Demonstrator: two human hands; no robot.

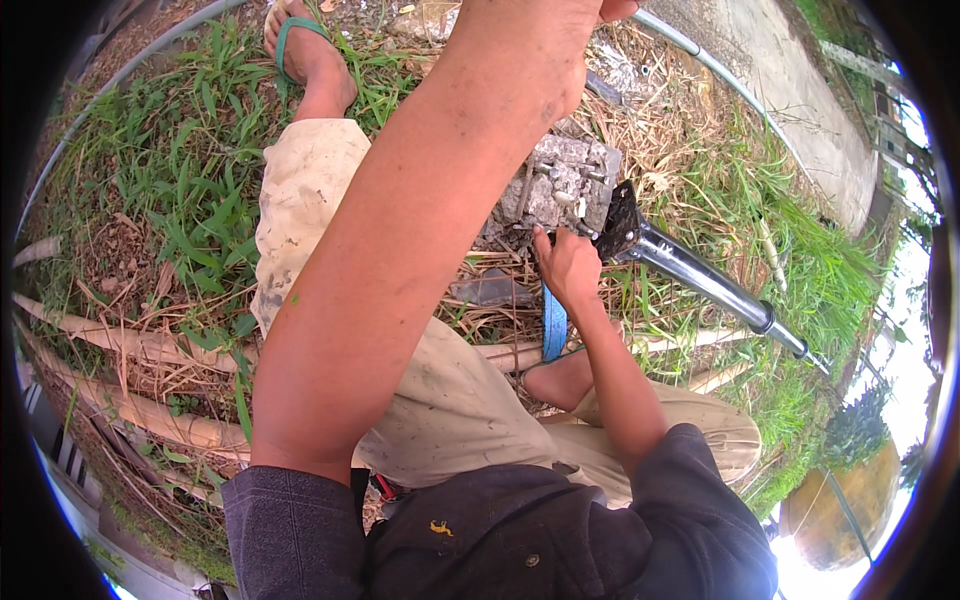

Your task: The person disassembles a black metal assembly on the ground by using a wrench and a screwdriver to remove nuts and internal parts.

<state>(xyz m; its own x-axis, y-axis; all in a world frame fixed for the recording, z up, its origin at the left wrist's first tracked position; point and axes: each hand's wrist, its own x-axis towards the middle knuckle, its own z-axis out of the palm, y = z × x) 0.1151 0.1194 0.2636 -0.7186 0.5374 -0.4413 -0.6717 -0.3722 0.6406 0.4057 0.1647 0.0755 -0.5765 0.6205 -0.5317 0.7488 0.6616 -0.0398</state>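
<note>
A rough grey concrete block (570, 185) with metal bolts sticking out of it sits on the ground ahead of me. My right hand (570, 268) is at the block's near edge, its fingers curled in; what they hold, if anything, is hidden. Just below that hand is a flat blue strip (555, 325) whose kind I cannot make out. Raised across the view is my left forearm, and only a bit of my left hand (617, 9) shows at the top edge. Right of the block lies a shiny black metal post (705, 275), its base plate (622, 222) beside the concrete.
Grass (170, 170) and dry straw cover the ground around my feet. Long bamboo poles (150, 345) lie across it at the left. A grey pipe (700, 55) curves along a concrete path (790, 110) at the upper right. A dark flat piece (490, 290) lies before the block.
</note>
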